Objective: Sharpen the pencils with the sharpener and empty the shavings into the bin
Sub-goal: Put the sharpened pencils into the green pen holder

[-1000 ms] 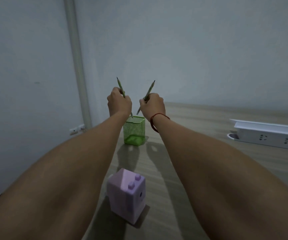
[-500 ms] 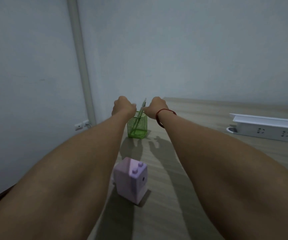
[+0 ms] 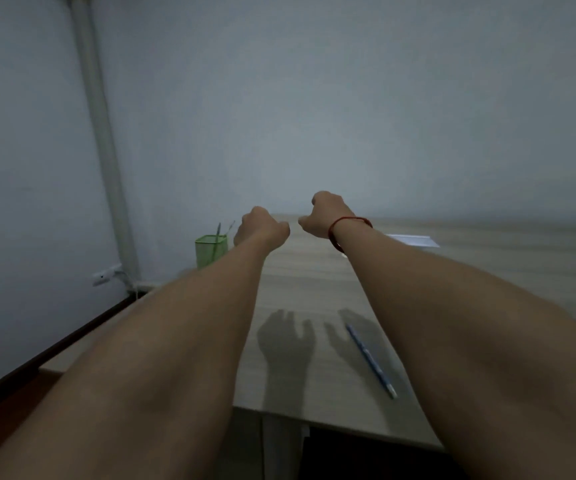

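Observation:
A green mesh pencil cup (image 3: 210, 251) stands at the table's far left with two green pencils (image 3: 218, 233) upright in it. My left hand (image 3: 260, 230) hovers just right of the cup, fingers curled, holding nothing. My right hand (image 3: 324, 214), with a red string on the wrist, is raised a little further right, also curled and empty. A blue pencil (image 3: 371, 360) lies flat on the wooden table (image 3: 314, 289) near the front edge, between my forearms. The purple sharpener is hidden from view.
A white power strip (image 3: 414, 240) lies at the far right behind my right arm. A grey wall and a vertical pipe (image 3: 102, 133) stand close on the left. The table's front edge (image 3: 348, 427) runs below the blue pencil.
Both hands let go of the green pencils, which now stand in the cup, and moved right and up. The view shifted; the sharpener is out of sight and a blue pencil shows.

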